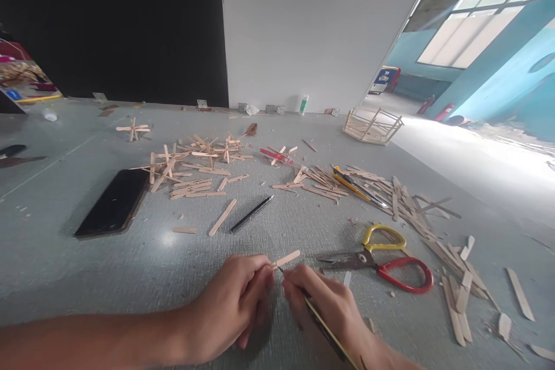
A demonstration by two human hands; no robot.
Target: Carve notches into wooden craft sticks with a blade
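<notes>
My left hand [240, 295] is closed around one end of a wooden craft stick [288, 257], whose rounded end sticks out to the right past the fingertips. Between the fingers of my right hand [323, 300] is a slim pen-like tool [327, 332] with a yellow and dark shaft. Its thin dark tip meets the stick close to my left fingertips; the exact kind of tool is not clear. Scissors [368, 257] with one yellow and one red handle lie just right of my right hand. Beyond my hands rest a black pen [252, 214] and a loose craft stick [222, 217].
A phone [113, 202] lies at the left. Piles of craft sticks [208, 150] spread across the table [143, 266], some joined into star shapes. A yellow utility knife [358, 186], a glue stick [303, 104] and a small stick frame [373, 126] are farther back, before an upright panel [307, 29].
</notes>
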